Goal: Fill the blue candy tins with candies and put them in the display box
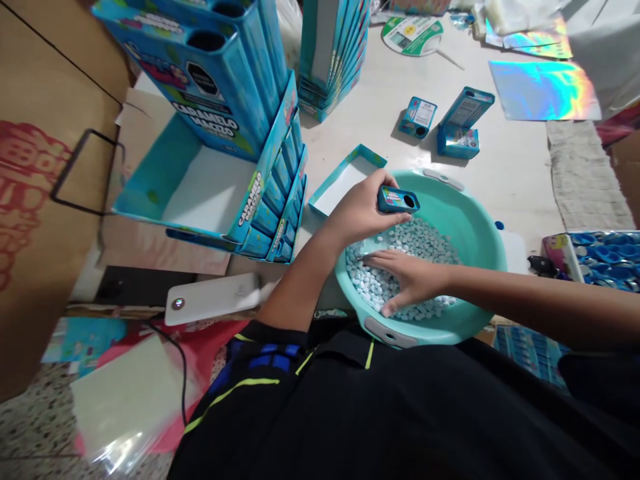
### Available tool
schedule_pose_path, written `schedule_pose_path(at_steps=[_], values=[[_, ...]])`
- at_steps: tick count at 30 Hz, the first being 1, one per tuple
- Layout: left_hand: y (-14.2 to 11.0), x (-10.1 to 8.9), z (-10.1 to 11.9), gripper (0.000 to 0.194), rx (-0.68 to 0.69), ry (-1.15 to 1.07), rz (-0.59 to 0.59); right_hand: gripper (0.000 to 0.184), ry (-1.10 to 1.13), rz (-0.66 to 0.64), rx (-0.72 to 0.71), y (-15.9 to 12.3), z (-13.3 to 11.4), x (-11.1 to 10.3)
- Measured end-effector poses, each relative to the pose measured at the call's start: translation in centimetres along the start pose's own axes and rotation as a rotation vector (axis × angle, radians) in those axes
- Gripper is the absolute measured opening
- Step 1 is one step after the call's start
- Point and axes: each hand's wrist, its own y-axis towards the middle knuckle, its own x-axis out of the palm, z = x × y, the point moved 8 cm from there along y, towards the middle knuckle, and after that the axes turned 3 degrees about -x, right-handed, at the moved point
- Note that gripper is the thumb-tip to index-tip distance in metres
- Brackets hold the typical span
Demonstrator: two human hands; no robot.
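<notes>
My left hand (pixel 373 207) grips a small blue candy box (pixel 397 199) over the far left rim of a turquoise basin (pixel 477 230). A round dark hole shows in the box's upper face. Down in the basin, my right hand (pixel 413 277) rests on a heap of small pale round candies (pixel 425 240), thumb apart from its fingers. Whether any candies lie under its palm is hidden. Just behind my left hand is a shallow blue tray (pixel 345 180) with a white inside.
Stacked blue display boxes (pixel 220 113) stand at the left, with nested blue trays (pixel 333 53) behind. Two small blue boxes (pixel 419 117) (pixel 459 137) sit beyond the basin. A box of blue caps (pixel 607 257) is at right; a white power bank (pixel 215 298) lies near the left edge.
</notes>
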Motion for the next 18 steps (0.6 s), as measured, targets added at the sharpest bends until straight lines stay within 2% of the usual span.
schedule_pose_path(at_steps=[4, 7, 10, 12, 14, 16, 18], values=[[-0.1, 0.3, 0.2, 0.042, 0.028, 0.061, -0.032, 0.109, 0.145, -0.083, 0.114, -0.1, 0.1, 0.5], [-0.2, 0.4, 0.0, 0.041, 0.014, 0.084, -0.042, 0.115, 0.257, -0.124, 0.314, -0.8, 0.8, 0.9], [-0.2, 0.5, 0.0, 0.039, 0.007, 0.105, -0.051, 0.104, 0.539, -0.106, 0.48, -1.6, 1.0, 1.7], [-0.2, 0.7, 0.1, 0.038, 0.007, 0.113, -0.056, 0.087, 0.805, -0.021, 0.586, -2.0, 1.3, 2.5], [-0.2, 0.8, 0.2, 0.037, 0.007, 0.127, -0.067, 0.073, 1.024, 0.124, 0.725, -2.3, 1.9, 3.5], [-0.3, 0.9, 0.3, 0.037, 0.008, 0.145, -0.08, 0.067, 1.17, 0.268, 0.835, -2.4, 2.4, 4.7], [-0.3, 0.9, 0.3, 0.036, 0.005, 0.162, -0.087, 0.064, 1.308, 0.381, 0.851, -1.5, 2.2, 5.5]])
